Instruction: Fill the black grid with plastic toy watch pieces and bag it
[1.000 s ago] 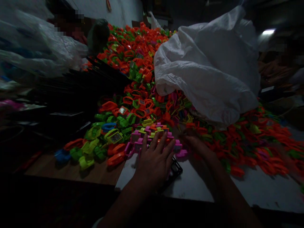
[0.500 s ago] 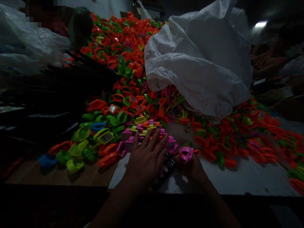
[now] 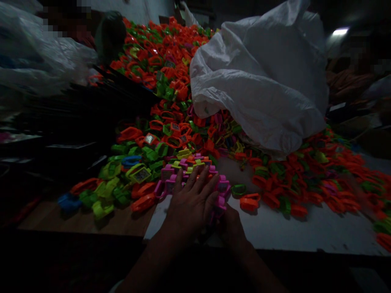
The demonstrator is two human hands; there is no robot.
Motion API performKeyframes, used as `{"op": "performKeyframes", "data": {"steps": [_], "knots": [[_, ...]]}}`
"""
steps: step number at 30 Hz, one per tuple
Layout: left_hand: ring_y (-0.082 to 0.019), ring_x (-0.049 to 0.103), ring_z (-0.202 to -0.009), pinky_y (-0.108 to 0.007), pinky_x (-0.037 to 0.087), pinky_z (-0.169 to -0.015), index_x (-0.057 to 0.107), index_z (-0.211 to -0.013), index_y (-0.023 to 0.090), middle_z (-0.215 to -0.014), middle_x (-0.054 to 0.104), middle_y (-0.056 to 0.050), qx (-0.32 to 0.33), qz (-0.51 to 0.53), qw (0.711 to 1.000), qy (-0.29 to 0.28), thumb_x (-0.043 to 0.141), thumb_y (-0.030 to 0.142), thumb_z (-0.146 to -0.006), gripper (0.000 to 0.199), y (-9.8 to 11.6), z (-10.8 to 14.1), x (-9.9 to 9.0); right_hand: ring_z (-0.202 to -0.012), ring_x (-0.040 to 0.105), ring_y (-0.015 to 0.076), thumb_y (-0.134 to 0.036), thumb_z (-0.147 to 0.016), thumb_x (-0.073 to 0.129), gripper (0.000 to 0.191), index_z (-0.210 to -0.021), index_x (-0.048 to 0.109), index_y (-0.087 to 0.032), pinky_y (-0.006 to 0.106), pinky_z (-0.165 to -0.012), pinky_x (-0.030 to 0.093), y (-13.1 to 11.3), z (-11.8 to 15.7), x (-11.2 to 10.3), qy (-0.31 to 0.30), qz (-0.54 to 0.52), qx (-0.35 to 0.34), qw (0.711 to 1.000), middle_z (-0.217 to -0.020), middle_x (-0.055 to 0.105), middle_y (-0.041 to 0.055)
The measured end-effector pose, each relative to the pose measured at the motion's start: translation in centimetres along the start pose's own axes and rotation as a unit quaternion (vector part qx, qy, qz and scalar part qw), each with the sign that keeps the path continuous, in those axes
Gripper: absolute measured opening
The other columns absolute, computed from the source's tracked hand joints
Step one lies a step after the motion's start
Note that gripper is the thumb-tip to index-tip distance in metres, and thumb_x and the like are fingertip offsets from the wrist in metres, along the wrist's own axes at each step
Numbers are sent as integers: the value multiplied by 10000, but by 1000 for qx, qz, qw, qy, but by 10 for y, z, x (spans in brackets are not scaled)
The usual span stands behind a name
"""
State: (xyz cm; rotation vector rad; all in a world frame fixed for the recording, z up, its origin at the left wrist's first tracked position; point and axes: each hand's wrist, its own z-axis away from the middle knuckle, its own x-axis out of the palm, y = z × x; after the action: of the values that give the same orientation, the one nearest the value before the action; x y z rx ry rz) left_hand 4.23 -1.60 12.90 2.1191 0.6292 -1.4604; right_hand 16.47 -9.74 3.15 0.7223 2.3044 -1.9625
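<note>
Head view: left hand palm down, grip apart on pink toys; right hand curled, grip unclear

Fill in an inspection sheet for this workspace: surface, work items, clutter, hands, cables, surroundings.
Surface: white board beside brown board; small dark marks on the white one.
Work items: pink pieces bunched at the left hand.
Clutter: large heap of mostly orange and green pieces; white sheet over part of it; black stack at left.
Hands: left spread over the bunch; right hand beside a pink piece, grip unclear.
Cables: none definite; thin pale line at far right, too dim to identify.
Surroundings: dim; lit lamp at upper right; clear plastic at upper left.
</note>
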Motion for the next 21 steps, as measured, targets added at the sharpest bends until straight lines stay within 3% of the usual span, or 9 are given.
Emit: {"op": "performKeyframes", "data": {"steps": [6,11,13,15,18,19,21], "knots": [[-344,289,-1397,-707,84,-1108,475,-1368,266,-1487,359,-100,-2,-8,1000,-4,342,571,-933,548,14,-14,6,-870,662,245,-366,-857,508,275,-1028,650,-204,342,-742,539,6,3,10,1,8,40,999,-983,709,98],[-310,247,-1417,-702,94,-1111,462,-1366,331,-1496,334,-67,4,5,1000,-15,329,576,-936,512,14,-19,11,-878,673,217,-356,-892,462,246,-1037,661,-367,324,-730,557,20,10,32,22,-12,33,999,-944,719,2],[-318,248,-1415,-699,91,-1112,468,-1363,327,-1495,330,-79,10,4,1000,-11,344,596,-924,530,12,-17,11,-855,678,219,-358,-888,467,229,-970,682,-353,316,-698,555,18,8,30,14,-13,34,999,-900,719,2],[-322,274,-1405,-692,94,-1117,492,-1346,320,-1487,350,-81,9,3,1000,1,346,585,-928,517,11,-16,11,-797,681,220,-340,-884,463,240,-845,695,-296,310,-649,544,11,1,16,-28,-4,43,999,-796,708,14],[-306,325,-1386,-671,104,-1127,517,-1324,326,-1474,384,-64,8,4,1000,30,334,538,-950,467,9,-15,14,-724,667,202,-199,-805,522,162,-744,667,-235,289,-618,519,4,-20,-24,-129,56,31,990,-710,679,7],[-301,340,-1380,-663,106,-1129,518,-1322,331,-1470,393,-61,11,3,999,40,340,532,-951,458,9,-14,15,-741,663,199,-141,-771,536,148,-768,664,-216,292,-646,517,3,-31,-39,-135,94,19,986,-740,682,15],[-297,368,-1366,-652,100,-1133,514,-1322,339,-1459,417,-60,20,-5,998,57,372,527,-945,444,9,-14,17,-796,654,199,-80,-774,519,184,-845,658,-177,323,-716,516,5,-61,-64,-67,188,0,980,-831,686,52]]}}
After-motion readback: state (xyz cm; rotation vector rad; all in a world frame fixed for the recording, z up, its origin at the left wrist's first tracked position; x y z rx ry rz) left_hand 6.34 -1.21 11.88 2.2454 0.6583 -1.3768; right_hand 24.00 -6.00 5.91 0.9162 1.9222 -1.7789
